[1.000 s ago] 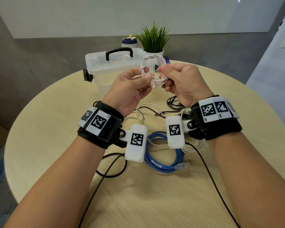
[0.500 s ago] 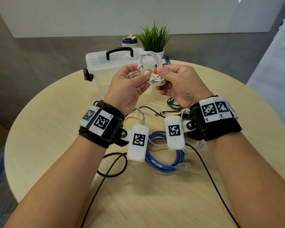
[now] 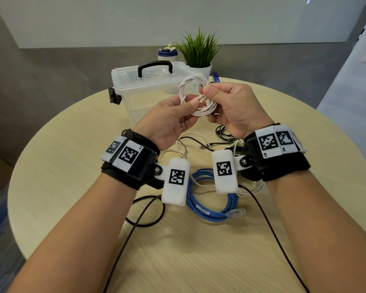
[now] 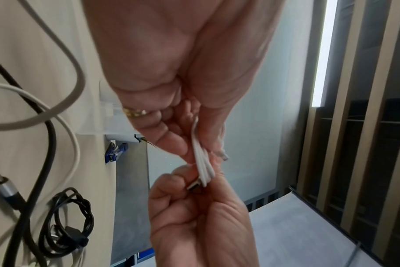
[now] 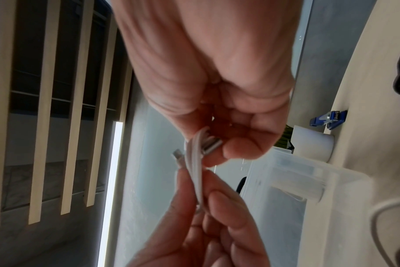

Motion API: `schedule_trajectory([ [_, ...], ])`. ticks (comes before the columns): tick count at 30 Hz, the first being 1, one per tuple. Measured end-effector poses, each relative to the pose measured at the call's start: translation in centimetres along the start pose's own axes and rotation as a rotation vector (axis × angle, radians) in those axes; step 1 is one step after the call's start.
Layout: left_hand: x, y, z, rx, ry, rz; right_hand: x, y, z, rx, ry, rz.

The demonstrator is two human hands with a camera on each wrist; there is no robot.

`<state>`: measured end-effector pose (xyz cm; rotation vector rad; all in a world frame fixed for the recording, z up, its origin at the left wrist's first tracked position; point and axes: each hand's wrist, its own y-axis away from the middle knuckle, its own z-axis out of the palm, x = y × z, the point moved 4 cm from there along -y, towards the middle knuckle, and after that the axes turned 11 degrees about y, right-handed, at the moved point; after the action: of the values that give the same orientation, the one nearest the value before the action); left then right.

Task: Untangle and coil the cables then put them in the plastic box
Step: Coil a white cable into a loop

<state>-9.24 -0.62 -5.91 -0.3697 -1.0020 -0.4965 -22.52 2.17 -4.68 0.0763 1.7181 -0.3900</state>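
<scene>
A small white cable coil [image 3: 195,96] hangs in the air between both hands, in front of the clear plastic box [image 3: 135,89]. My left hand [image 3: 173,115] pinches the coil's lower left side between thumb and fingers. My right hand [image 3: 226,102] pinches its right side, with the metal plug [image 5: 211,147] by the fingertips. In the left wrist view the white strands [image 4: 202,162] run between both hands. The box stands shut with a black handle [image 3: 154,67] on its lid.
On the round wooden table [image 3: 61,176] lie a blue network cable coil [image 3: 209,199], a bundled black cable [image 3: 223,133], loose white cables [image 3: 184,149] and a black lead [image 3: 146,214]. A potted plant [image 3: 199,53] and a bottle [image 3: 167,55] stand behind the box.
The coil has turned between the hands and its loop now stands wider and rounder. My right thumb has shifted up onto the coil's right side; both hands stay at about the same place.
</scene>
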Motion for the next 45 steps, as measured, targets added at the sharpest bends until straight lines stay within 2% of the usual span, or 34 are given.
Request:
schedule_trajectory([
  [8, 0.1, 0.6, 0.7, -0.125, -0.003, -0.077, 0.3, -0.4, -0.5, 0.037, -0.021, 0.025],
  [17, -0.2, 0.5, 0.1, -0.098, -0.135, -0.103, 0.2, -0.1, -0.1, 0.064, 0.036, 0.003],
  [27, 0.1, 0.7, -0.1, -0.147, -0.271, -0.154, 0.0, 0.3, 0.4, -0.004, 0.124, -0.052],
  [35, -0.1, 0.6, 0.2, -0.142, -0.142, -0.127, -0.2, 0.3, 0.2, -0.055, 0.031, -0.058],
  [45, -0.3, 0.2, 0.9, -0.130, -0.035, 0.052, -0.5, 0.5, -0.3, -0.041, -0.021, -0.075],
])
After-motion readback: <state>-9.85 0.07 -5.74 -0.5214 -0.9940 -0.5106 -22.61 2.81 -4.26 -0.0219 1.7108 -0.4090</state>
